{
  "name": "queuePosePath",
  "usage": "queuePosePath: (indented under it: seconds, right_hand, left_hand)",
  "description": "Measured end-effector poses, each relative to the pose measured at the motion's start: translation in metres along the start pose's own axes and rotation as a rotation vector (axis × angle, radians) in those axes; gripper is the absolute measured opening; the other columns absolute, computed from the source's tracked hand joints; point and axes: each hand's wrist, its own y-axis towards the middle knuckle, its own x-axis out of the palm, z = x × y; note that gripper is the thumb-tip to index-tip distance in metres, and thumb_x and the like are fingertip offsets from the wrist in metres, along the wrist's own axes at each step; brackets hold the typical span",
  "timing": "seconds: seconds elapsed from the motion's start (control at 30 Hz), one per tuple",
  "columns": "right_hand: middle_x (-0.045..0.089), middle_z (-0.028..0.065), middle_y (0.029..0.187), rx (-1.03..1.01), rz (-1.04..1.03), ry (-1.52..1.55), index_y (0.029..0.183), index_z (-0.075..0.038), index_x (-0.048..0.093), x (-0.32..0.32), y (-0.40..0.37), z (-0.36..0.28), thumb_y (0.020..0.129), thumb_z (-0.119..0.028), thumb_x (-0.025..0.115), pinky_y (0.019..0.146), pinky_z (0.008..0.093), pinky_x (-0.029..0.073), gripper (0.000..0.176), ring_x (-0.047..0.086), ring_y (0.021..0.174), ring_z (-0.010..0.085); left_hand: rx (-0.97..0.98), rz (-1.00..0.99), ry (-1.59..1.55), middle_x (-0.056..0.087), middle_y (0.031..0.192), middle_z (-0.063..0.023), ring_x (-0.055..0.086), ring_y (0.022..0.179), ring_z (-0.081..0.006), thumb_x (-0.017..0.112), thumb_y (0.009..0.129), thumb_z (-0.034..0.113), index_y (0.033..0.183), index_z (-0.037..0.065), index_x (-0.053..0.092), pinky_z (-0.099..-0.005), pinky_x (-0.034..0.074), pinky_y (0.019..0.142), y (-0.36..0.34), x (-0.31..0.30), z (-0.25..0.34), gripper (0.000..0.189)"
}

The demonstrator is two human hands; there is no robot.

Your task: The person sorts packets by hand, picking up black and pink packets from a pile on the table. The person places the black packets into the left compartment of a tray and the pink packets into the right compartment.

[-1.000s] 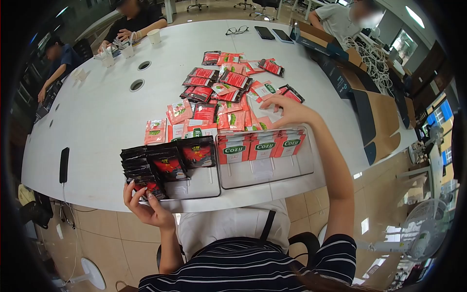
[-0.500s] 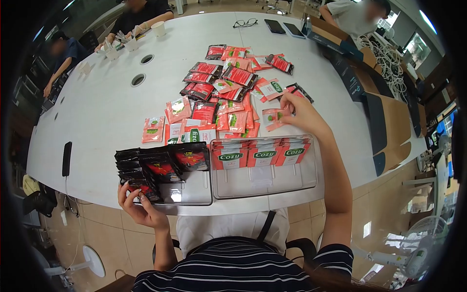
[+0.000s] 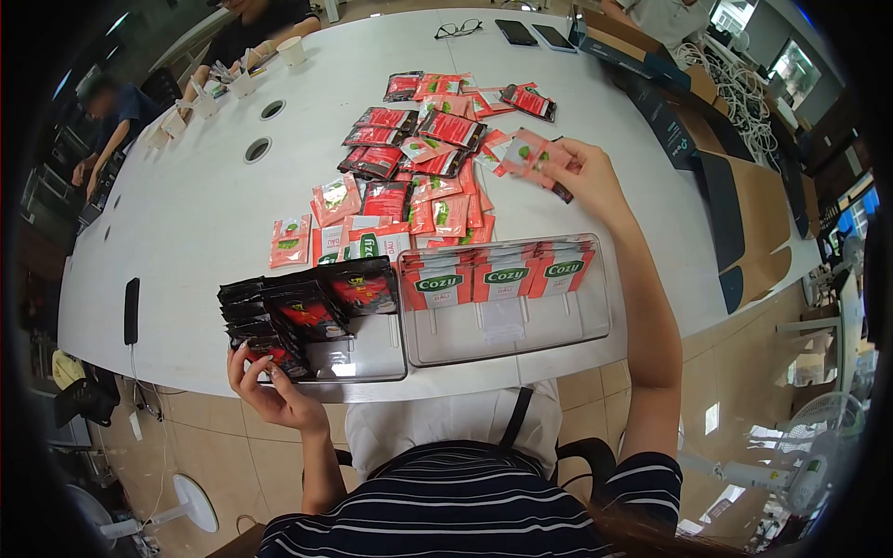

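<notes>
My right hand (image 3: 588,175) is closed on a pink tea sachet (image 3: 528,154), raised above the right side of the sachet pile. My left hand (image 3: 277,391) curls its fingers round the front left corner of a clear tray (image 3: 358,361), against black sachets (image 3: 299,316) standing in rows inside it. Beside it sits a second clear tray (image 3: 521,346), with pink Cozy sachets (image 3: 507,276) upright in three stacks along its far side. Behind both trays lies a loose heap of pink sachets (image 3: 450,216) mixed with red and black sachets (image 3: 372,162).
Opened cardboard boxes (image 3: 744,223) and a bundle of white cables (image 3: 735,102) line the right. Two phones (image 3: 516,33), glasses (image 3: 458,29) and a paper cup (image 3: 291,51) lie farther back. A black power strip (image 3: 131,312) is at left. Other people sit around the table.
My right hand has lifted the pink sachet away from the table, up and slightly right over the pile. My left hand stays at the tray corner. The camera view has shifted slightly.
</notes>
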Motion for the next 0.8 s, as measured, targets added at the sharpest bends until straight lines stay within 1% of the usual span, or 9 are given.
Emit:
queuePosePath:
  seconds: [0.03,0.13,0.23,0.33,0.43,0.57,0.67,0.77,0.8]
  right_hand:
    - [0.061,0.0069,0.063,0.003,0.049,0.021,0.093,0.0,0.067,0.0,0.001,-0.002,0.077,-0.013,0.068,0.061,0.0279,0.047,0.021,0.059,0.063,0.012]
    - [0.065,0.0105,0.072,-0.292,0.294,-0.159,0.1,-0.001,0.068,-0.001,0.019,0.003,0.08,-0.016,0.066,0.064,0.0303,0.048,0.025,0.062,0.068,0.0171]
    - [0.068,0.0143,0.09,-0.406,0.149,-0.447,0.107,-0.002,0.067,0.001,0.038,0.011,0.081,-0.02,0.066,0.072,0.0314,0.05,0.031,0.065,0.082,0.0228]
    - [0.067,0.0144,0.107,-0.16,-0.358,-0.283,0.117,-0.005,0.063,0.009,0.038,0.01,0.08,-0.02,0.068,0.086,0.0342,0.048,0.04,0.063,0.097,0.0266]
    - [0.064,0.0151,0.113,-0.479,-0.124,-0.418,0.119,-0.005,0.061,0.023,0.026,0.012,0.079,-0.022,0.07,0.088,0.0349,0.047,0.045,0.062,0.099,0.0307]
    - [0.068,0.0143,0.095,-0.311,-0.155,-0.383,0.11,-0.005,0.065,0.021,0.033,0.012,0.084,-0.021,0.064,0.075,0.0379,0.05,0.03,0.064,0.085,0.0311]
    - [0.068,0.0127,0.091,-0.346,-0.14,-0.435,0.107,-0.011,0.068,0.021,0.029,0.01,0.087,-0.017,0.059,0.073,0.0377,0.05,0.023,0.064,0.083,0.0308]
    - [0.068,0.0097,0.093,-0.204,-0.06,-0.483,0.106,-0.014,0.068,0.021,0.023,-0.014,0.087,-0.018,0.058,0.071,0.037,0.05,0.021,0.064,0.084,0.0291]
    - [0.068,0.0085,0.093,-0.305,-0.034,-0.455,0.105,-0.015,0.068,0.024,0.025,-0.016,0.087,-0.017,0.058,0.07,0.0364,0.05,0.021,0.064,0.083,0.0282]
  left_hand:
    - [-0.001,-0.001,0.002,0.049,0.122,-0.0172,0.039,0.126,-0.0345,0.045,0.086,0.0,0.098,0.0,0.054,-0.0445,0.032,0.104,0.0,-0.001,0.001,0.015]
    - [0.004,0.01,0.004,0.049,0.122,-0.0173,0.039,0.125,-0.0347,0.045,0.086,0.001,0.098,0.0,0.054,-0.0447,0.032,0.104,0.002,0.002,0.003,0.014]
    - [0.017,0.006,0.017,0.05,0.122,-0.017,0.04,0.124,-0.0336,0.046,0.087,0.001,0.098,0.0,0.054,-0.0436,0.032,0.103,0.001,-0.001,0.003,0.014]
    - [0.039,-0.011,0.038,0.049,0.123,-0.0164,0.042,0.123,-0.0314,0.045,0.088,0.0,0.097,0.0,0.053,-0.0419,0.033,0.102,0.001,-0.002,0.002,0.013]
    - [0.053,-0.02,0.058,0.049,0.122,-0.0167,0.041,0.124,-0.0323,0.045,0.088,0.001,0.096,0.0,0.054,-0.0431,0.033,0.103,0.003,-0.002,0.003,0.012]
    - [0.024,-0.005,0.071,0.051,0.12,-0.017,0.038,0.126,-0.0372,0.047,0.084,0.001,0.095,0.001,0.055,-0.0477,0.031,0.104,0.002,-0.002,0.003,0.014]
    - [0.016,-0.004,0.041,0.051,0.121,-0.0171,0.038,0.126,-0.0373,0.046,0.084,0.001,0.095,0.001,0.055,-0.0476,0.03,0.104,0.001,-0.001,0.003,0.013]
    - [0.008,0.0,0.055,0.05,0.121,-0.0173,0.038,0.126,-0.0373,0.046,0.085,0.001,0.095,0.001,0.055,-0.0476,0.03,0.104,0.0,-0.001,0.002,0.013]
    - [0.009,-0.004,0.076,0.05,0.121,-0.0173,0.038,0.126,-0.0374,0.045,0.085,0.001,0.095,0.001,0.055,-0.0478,0.031,0.103,0.001,-0.001,0.003,0.014]
